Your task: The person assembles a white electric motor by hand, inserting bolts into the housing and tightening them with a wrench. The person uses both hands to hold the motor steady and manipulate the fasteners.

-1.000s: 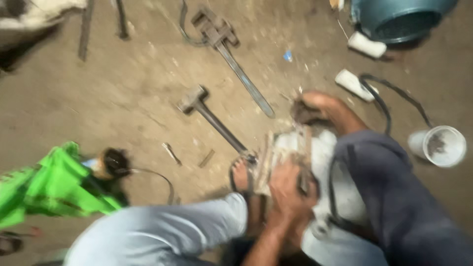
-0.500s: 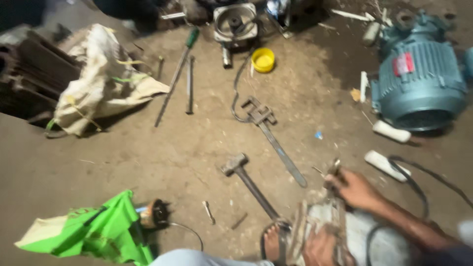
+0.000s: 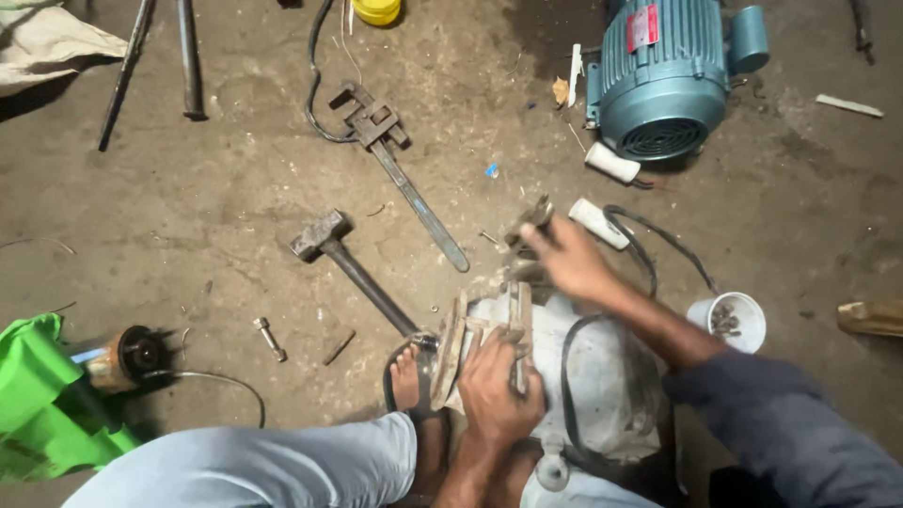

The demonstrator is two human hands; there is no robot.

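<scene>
On a dirt workshop floor, low in the frame, we crouch over a grey motor housing (image 3: pixel 602 376) that rests on the ground right in front of us, beside our bare foot (image 3: pixel 406 376). Our left hand (image 3: pixel 499 390) is clamped over the housing's flanged end plate (image 3: pixel 451 350), fingers curled tight on the metal. Our right hand (image 3: pixel 569 259) reaches past the housing's far edge and is closed around a small metal tool (image 3: pixel 529 226) — blurred, so we cannot tell what kind.

A sledgehammer (image 3: pixel 348 268) lies to the left of centre, its handle running down to the foot, and a long pipe wrench (image 3: pixel 400 169) lies above it. A blue electric motor (image 3: pixel 663 75) stands at upper right, a white cup of small parts (image 3: pixel 729 320) at right, a loose bolt (image 3: pixel 270 339) at lower left.

The risks, as we judge them: the tool could slip off the casting and strike the bracing fingers, or the plate could come free and drop onto the bare toes — they sit directly under its edge. A black cable (image 3: pixel 649 249) looped near the right wrist could snag.
</scene>
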